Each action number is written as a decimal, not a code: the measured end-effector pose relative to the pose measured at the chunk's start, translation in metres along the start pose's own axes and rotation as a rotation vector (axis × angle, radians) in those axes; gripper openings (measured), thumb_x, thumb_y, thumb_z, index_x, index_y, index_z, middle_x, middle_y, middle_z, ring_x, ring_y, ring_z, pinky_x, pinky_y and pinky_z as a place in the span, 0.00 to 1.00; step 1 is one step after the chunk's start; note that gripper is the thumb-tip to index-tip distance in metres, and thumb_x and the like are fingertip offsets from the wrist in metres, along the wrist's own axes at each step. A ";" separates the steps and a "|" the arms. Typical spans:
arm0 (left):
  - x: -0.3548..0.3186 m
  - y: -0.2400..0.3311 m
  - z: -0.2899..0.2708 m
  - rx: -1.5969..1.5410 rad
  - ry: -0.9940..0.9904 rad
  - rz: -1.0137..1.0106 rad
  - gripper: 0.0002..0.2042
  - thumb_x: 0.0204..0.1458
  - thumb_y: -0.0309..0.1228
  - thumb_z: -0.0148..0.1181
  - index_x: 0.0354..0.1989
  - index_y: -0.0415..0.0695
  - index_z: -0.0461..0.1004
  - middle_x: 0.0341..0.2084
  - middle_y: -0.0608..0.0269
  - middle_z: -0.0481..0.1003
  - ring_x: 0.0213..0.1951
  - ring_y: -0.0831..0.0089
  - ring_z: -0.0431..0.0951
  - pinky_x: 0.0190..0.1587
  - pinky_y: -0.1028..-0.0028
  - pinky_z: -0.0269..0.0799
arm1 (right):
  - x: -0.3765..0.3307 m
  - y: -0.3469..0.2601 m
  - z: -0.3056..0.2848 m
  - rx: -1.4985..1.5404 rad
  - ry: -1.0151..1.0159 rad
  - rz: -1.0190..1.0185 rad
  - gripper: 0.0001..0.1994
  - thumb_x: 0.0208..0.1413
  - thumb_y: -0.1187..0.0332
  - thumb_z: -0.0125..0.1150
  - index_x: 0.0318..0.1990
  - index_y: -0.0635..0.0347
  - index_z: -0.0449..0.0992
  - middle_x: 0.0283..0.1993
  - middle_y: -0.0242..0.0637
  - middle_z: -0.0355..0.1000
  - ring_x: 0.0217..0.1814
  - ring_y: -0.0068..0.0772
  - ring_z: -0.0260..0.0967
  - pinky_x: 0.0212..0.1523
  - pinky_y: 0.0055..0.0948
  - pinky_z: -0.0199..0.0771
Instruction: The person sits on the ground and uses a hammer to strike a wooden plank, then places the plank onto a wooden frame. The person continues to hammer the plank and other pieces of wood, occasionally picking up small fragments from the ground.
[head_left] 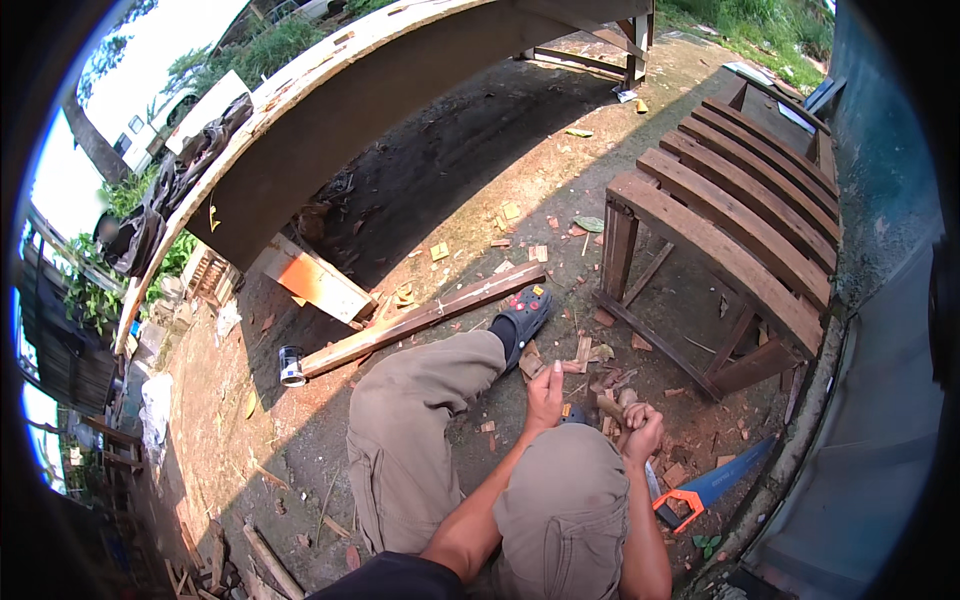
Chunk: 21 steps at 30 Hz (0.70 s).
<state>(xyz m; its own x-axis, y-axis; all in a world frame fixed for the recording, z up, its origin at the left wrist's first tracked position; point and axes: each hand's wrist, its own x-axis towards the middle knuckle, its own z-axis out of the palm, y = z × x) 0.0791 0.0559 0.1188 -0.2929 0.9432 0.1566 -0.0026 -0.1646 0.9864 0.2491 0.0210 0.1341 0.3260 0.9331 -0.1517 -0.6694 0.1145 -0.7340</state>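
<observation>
I sit on bare earth in khaki trousers, one foot in a dark clog [522, 318] resting on a long wooden plank [420, 318]. My left hand [545, 395] reaches down past my knee onto a heap of wood scraps [590, 360], fingers stretched out, with nothing visibly gripped. My right hand [641, 428] is a closed fist just right of it, around a short brown wooden piece [609, 405] that sticks out toward the left hand. What lies beneath the two hands is partly hidden by my knee.
A hand saw [705, 490] with an orange handle lies by my right elbow. To the right stands a slatted wooden bench [730, 215]. A big pale worktop [330, 110] spans the upper left, an orange-faced board [315, 280] under it. A small can [291, 366] stands left of the plank.
</observation>
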 end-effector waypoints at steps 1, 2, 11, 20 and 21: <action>0.015 0.035 -0.007 0.119 0.022 0.083 0.20 0.69 0.34 0.43 0.36 0.32 0.78 0.34 0.54 0.82 0.36 0.68 0.80 0.48 0.68 0.75 | 0.008 -0.006 0.003 0.052 0.080 -0.032 0.19 0.63 0.68 0.43 0.17 0.54 0.54 0.19 0.32 0.53 0.26 0.27 0.52 0.34 0.31 0.56; 0.032 0.074 -0.008 0.133 0.049 0.210 0.20 0.69 0.34 0.43 0.34 0.33 0.78 0.31 0.55 0.81 0.34 0.70 0.80 0.45 0.69 0.75 | 0.018 -0.013 0.008 0.105 0.162 -0.067 0.19 0.63 0.68 0.43 0.17 0.54 0.54 0.19 0.32 0.52 0.26 0.27 0.51 0.35 0.31 0.56; 0.016 0.138 -0.077 -0.073 0.343 0.184 0.18 0.69 0.35 0.48 0.30 0.36 0.75 0.25 0.61 0.78 0.29 0.76 0.78 0.37 0.73 0.75 | 0.045 -0.068 0.091 0.224 -0.027 -0.090 0.20 0.61 0.66 0.46 0.16 0.51 0.53 0.18 0.33 0.52 0.29 0.31 0.54 0.42 0.32 0.58; -0.047 0.049 -0.155 -0.253 0.448 -0.346 0.12 0.66 0.36 0.54 0.39 0.38 0.74 0.27 0.64 0.76 0.27 0.77 0.77 0.32 0.76 0.75 | 0.013 -0.052 0.118 0.074 -0.045 0.106 0.19 0.58 0.66 0.47 0.15 0.50 0.53 0.16 0.33 0.52 0.27 0.32 0.54 0.45 0.36 0.63; -0.049 0.041 -0.158 -0.280 0.453 -0.432 0.12 0.66 0.36 0.55 0.40 0.38 0.74 0.27 0.64 0.76 0.28 0.77 0.77 0.32 0.76 0.75 | 0.012 -0.044 0.118 0.027 -0.031 0.119 0.19 0.58 0.66 0.48 0.15 0.50 0.53 0.16 0.33 0.52 0.27 0.33 0.54 0.44 0.36 0.63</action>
<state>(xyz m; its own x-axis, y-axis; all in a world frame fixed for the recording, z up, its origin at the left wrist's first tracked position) -0.0575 -0.0428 0.1439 -0.5806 0.7377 -0.3444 -0.4384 0.0731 0.8958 0.2041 0.0678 0.2426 0.2222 0.9509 -0.2156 -0.7203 0.0110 -0.6936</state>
